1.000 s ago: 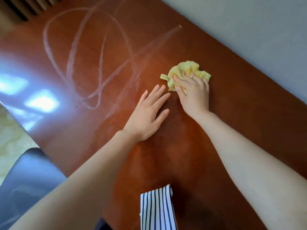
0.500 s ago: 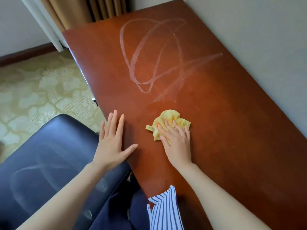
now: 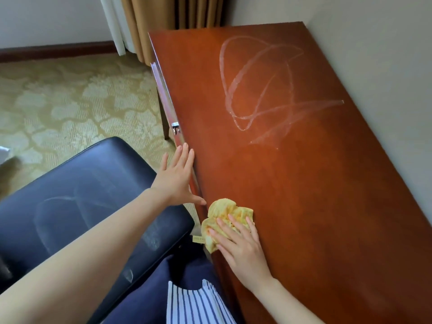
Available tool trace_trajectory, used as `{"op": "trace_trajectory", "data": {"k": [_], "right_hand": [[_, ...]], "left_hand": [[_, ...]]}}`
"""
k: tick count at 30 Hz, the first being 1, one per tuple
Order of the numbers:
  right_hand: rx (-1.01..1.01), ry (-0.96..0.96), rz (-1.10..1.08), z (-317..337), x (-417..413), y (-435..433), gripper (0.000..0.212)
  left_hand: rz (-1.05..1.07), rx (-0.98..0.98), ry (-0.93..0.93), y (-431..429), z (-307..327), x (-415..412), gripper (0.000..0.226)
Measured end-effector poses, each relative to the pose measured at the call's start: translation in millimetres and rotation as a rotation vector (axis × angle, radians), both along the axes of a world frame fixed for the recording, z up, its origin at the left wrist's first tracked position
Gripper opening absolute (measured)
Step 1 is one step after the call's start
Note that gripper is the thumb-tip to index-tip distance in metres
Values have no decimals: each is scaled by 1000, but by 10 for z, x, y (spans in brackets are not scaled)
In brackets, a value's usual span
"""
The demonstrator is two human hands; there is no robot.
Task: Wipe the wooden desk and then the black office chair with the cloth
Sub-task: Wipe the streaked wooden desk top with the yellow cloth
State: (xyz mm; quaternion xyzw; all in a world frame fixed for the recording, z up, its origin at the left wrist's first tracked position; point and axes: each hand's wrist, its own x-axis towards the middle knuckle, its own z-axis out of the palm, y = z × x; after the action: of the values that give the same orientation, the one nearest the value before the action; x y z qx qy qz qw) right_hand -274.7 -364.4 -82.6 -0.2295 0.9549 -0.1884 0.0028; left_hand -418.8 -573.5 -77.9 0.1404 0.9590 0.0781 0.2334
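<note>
A reddish wooden desk [image 3: 304, 183] runs along the wall, with white looping smear marks [image 3: 259, 83] on its far half. A crumpled yellow cloth [image 3: 222, 212] lies at the desk's near left edge, partly overhanging it. My right hand [image 3: 238, 242] presses flat on the cloth with straight fingers. My left hand [image 3: 175, 178] is spread open at the desk's left edge, above the gap beside the black office chair [image 3: 81, 195]. Faint white streaks show on the chair's black surface.
A grey wall [image 3: 374, 66] borders the desk on the right. Patterned carpet [image 3: 70, 101] lies to the left, with curtains [image 3: 159, 17] in the far corner. A metal drawer pull [image 3: 175, 128] sits on the desk's left side. My striped top [image 3: 194, 305] shows at the bottom.
My right hand has dragged the cloth from the desk's middle back to its near left edge. My left hand slid off the desktop to the desk's edge by the chair.
</note>
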Motion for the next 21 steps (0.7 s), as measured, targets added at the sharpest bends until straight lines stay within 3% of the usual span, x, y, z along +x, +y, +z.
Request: {"op": "trace_trajectory", "data": {"k": [3,6,10,15,21], "right_hand": [[67,10,148,31,-175,137,33],[160,61,283,54,-473,162,32],[171,66,301,102,-954,38,33],[177,-152,41,91,-1565,-193,41],[69,-193,-290,-7,-1753,-503,40]], "left_hand": [[-34,-21,-49,-37,74,-38,132],[-87,-69,-111,-140,168,-125,109],[-158,-152,-156,-254,278,-237,92],[-210,-233,-184,-251,346,-318,86],[-177,-272,-244,-195,370,-316,80]]}}
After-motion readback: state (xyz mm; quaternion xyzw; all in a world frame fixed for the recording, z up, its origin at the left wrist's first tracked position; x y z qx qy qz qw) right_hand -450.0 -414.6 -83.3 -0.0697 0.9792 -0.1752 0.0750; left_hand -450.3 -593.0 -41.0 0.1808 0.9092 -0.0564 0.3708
